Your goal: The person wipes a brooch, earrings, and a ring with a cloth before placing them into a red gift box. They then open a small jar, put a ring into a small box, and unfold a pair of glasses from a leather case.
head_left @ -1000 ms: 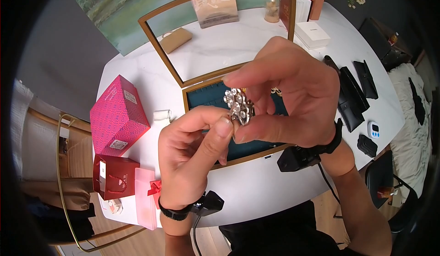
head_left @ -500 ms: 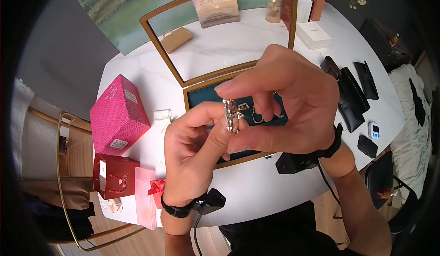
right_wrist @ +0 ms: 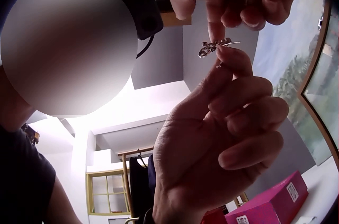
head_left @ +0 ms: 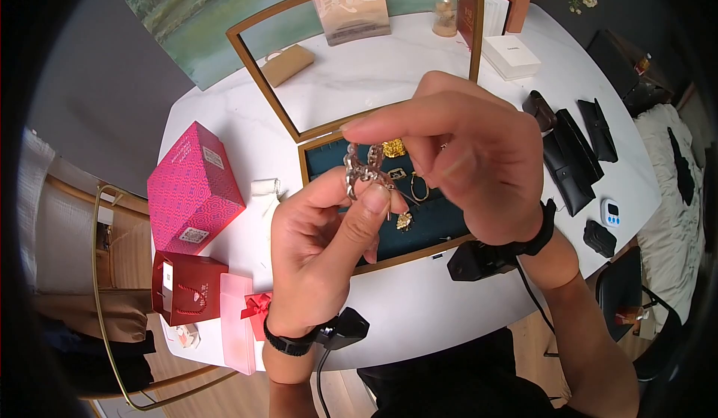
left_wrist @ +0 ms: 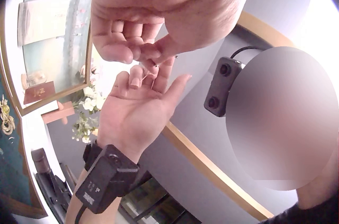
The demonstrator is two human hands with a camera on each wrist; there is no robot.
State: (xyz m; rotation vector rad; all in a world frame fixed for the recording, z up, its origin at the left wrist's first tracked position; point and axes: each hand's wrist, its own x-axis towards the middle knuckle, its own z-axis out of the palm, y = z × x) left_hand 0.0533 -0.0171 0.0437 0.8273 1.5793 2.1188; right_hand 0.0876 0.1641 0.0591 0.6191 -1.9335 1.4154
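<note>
A silver brooch point(head_left: 363, 170) set with clear stones is pinched between the thumb and index finger of my left hand point(head_left: 318, 250). In the right wrist view a thin pin juts out from the brooch point(right_wrist: 207, 49). My right hand point(head_left: 486, 152) is raised beside it, index fingertip right at the brooch's upper edge and thumb spread away. Below both hands lies a wooden jewellery case point(head_left: 419, 254) lined in dark teal, its glass lid point(head_left: 263, 87) raised. Gold pieces rest inside, among them a yellow ornament point(head_left: 393, 148) and a smaller gold ornament point(head_left: 404, 221); the hands hide part of the case.
Left of the case stand a pink patterned box point(head_left: 196, 190) and a red gift bag point(head_left: 187, 287). Black pouches point(head_left: 566, 171) and a small white timer point(head_left: 610, 212) lie to the right. Behind are a white box point(head_left: 511, 57) and a tan case point(head_left: 289, 66).
The brooch has turned in my left fingers, showing its side edge and then a tilted face. My right thumb has drawn back from it, while the right index finger stays at its top.
</note>
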